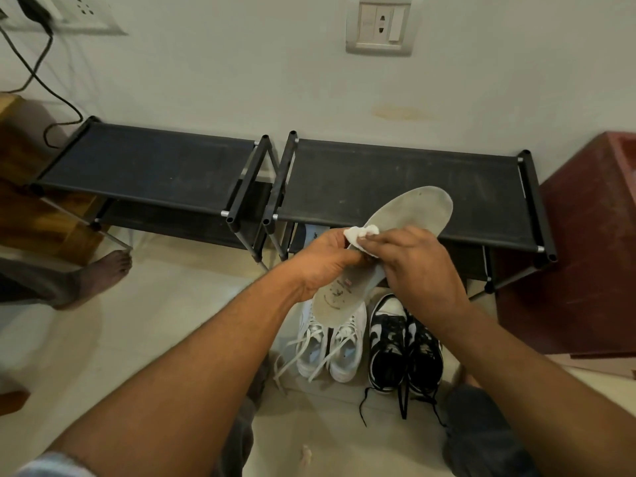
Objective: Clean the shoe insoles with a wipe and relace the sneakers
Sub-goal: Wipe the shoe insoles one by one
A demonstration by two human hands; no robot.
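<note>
My left hand [325, 261] grips a grey insole [413, 213] around its middle and holds it up at a slant, heel end down. My right hand [418, 266] pinches a crumpled white wipe [463, 233] against the insole's upper face. Below the insole, on the floor, stands a pair of white sneakers [332, 351] with loose white laces. To their right is a pair of black-and-white sneakers [404, 349] with loose black laces.
Two low black shoe racks [148, 163] [406, 177] stand side by side along the wall behind the shoes. A dark red cabinet [585, 235] is at the right. Another person's bare foot [99, 273] rests at the left. A cable hangs from a wall socket [34, 12].
</note>
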